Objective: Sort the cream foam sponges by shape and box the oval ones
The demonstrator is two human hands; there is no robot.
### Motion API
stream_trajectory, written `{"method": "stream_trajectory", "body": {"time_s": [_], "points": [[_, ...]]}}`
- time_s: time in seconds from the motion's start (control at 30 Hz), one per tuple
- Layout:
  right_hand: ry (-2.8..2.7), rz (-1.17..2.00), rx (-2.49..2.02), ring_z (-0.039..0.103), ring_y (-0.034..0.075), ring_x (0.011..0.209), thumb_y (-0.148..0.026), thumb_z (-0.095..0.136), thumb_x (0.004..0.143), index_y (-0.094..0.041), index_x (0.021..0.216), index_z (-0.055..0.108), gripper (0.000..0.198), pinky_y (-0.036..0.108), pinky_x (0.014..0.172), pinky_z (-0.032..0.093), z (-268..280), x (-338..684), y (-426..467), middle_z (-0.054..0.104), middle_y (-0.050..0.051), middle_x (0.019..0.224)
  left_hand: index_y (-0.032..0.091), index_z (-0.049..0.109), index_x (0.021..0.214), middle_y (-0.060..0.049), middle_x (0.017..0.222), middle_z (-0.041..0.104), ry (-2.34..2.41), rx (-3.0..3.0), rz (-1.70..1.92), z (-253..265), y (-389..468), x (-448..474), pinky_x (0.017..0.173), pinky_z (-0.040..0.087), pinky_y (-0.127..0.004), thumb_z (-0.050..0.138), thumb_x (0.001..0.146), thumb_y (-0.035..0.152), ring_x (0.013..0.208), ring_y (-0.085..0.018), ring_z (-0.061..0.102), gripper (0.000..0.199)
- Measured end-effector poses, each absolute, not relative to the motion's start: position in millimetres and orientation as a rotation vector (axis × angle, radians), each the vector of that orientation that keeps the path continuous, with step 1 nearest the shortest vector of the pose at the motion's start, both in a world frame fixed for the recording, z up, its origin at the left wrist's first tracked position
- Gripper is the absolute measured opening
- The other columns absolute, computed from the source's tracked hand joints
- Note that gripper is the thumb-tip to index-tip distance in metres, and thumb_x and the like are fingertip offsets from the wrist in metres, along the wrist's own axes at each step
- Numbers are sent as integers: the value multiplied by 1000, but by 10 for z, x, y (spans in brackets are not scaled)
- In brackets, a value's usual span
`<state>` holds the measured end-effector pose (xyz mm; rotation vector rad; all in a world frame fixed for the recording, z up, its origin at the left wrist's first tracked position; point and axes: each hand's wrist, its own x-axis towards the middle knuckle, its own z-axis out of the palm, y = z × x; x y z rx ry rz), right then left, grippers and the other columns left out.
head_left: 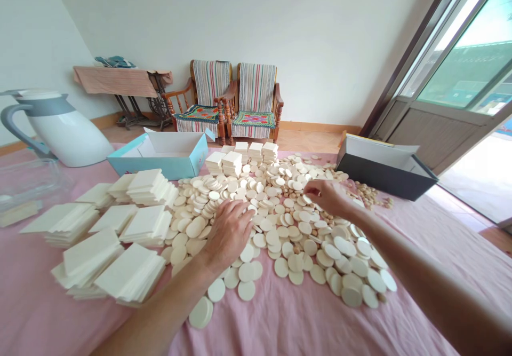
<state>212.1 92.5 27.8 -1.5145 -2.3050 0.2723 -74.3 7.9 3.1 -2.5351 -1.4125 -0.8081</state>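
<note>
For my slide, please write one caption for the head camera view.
Left hand and right hand over heaped pale discs, with stacked flat square pieces alongside, on a pink cloth.

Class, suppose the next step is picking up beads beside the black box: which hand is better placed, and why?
Probably the right hand: it is nearer the beads and the black box. The left hand is over the discs, farther from both.

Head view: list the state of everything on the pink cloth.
Left hand: palm down, fingers apart
Right hand: fingers bent, grip unclear
Round discs: loose, heaped
Square pieces: stacked
Blue box: open-topped
Black box: open-topped
Jug: standing
Clear container: open or shut unclear
Beads: loose
</note>
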Motion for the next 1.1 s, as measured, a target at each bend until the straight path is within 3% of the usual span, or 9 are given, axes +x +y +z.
{"method": "stream_trajectory", "body": {"time_s": [0.13,0.3,0.57,0.67,0.77,1.1], "points": [[-2450,439,-1223,56,12,70,-10,54,75,-16,77,63,11,21,66,40,203,1430,681,64,3,78,19,63,103,-7,109,63,-1420,-2535,-812,33,81,-762,103,37,-46,52,86,14,109,-23,51,21],[-2448,336,-1350,54,13,73,-8,52,75,-16,81,59,12,22,66,38,56,1113,636,61,5,82,18,63,102,-7,108,63,-1433,-2535,-792,36,83,-765,102,37,-46,52,86,15,109,-23,52,20],[-2480,336,-1299,55,13,74,-2,50,70,-14,78,69,23,22,68,40,230,1467,917,61,6,79,17,64,103,-7,110,63,-1449,-2529,-790,36,86,-762,103,36,-46,53,86,15,110,-24,51,20],[-2612,400,-1306,57,14,74,-3,51,70,-18,87,72,32,23,68,41,263,1647,965,63,5,83,17,64,104,-7,109,63,-1444,-2526,-793,25,91,-764,104,36,-46,53,86,16,110,-23,50,21],[-2705,434,-1277,58,15,80,-4,51,70,-19,98,70,38,24,72,42,232,1699,947,64,6,91,17,64,103,-7,108,63,-1441,-2525,-798,16,89,-769,104,35,-46,53,86,16,110,-23,51,20],[-2750,402,-1248,56,16,82,0,52,65,-15,96,65,37,25,73,41,206,1667,831,58,8,95,18,63,103,-6,109,63,-1441,-2527,-802,17,82,-771,104,35,-46,54,86,16,110,-23,51,20]]}}
